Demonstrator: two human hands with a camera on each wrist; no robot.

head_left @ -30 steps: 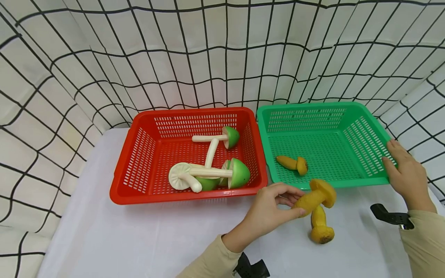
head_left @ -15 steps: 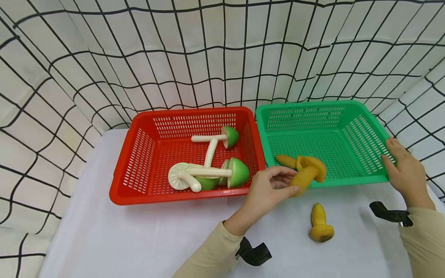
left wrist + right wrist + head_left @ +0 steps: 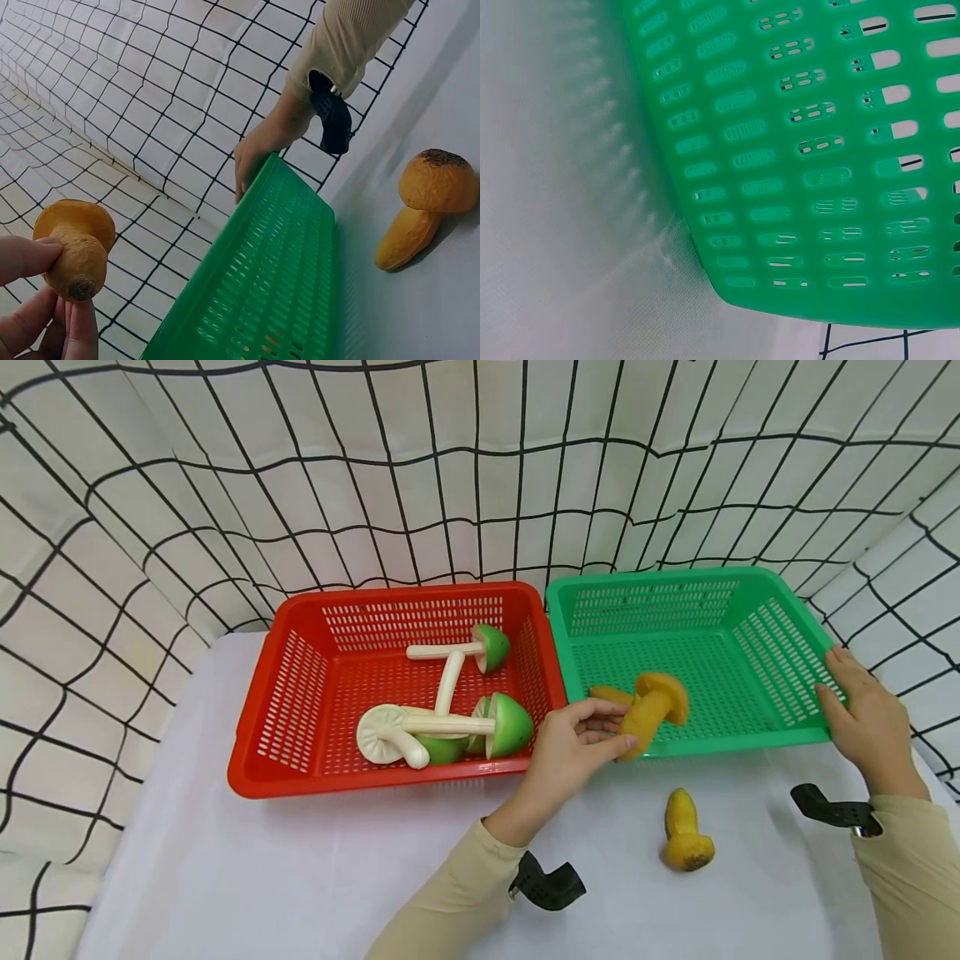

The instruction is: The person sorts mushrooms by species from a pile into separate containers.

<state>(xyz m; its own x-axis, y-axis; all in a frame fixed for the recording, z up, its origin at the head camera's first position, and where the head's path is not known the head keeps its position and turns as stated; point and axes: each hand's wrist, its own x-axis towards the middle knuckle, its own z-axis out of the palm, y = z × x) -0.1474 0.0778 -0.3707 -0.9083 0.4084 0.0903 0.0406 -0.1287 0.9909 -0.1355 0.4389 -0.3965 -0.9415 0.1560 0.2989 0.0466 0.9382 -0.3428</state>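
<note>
My left hand (image 3: 564, 750) pinches the stem of a yellow mushroom (image 3: 654, 714) between thumb and fingers, its cap pointing up and right over the front rim of the green basket (image 3: 738, 742). A smaller yellow mushroom (image 3: 611, 695) lies in that basket, partly hidden behind the held one. Another yellow mushroom (image 3: 686, 831) lies on the white cloth in front; the left wrist view shows this loose mushroom (image 3: 427, 210) too. My right hand (image 3: 870, 718) rests on the green basket's right rim. In the right wrist view only the slotted basket wall (image 3: 780, 165) shows, without fingers.
A red basket (image 3: 247, 768) stands left of the green one, holding several green-capped mushrooms (image 3: 512, 727) with white stems. Black-gridded white cloth (image 3: 420, 485) rises behind and beside both baskets. A white cloth (image 3: 337, 877) covers the table.
My left hand has carried its yellow mushroom up and left, from above the loose mushroom to the green basket's front rim. My right hand stays at the basket's right rim.
</note>
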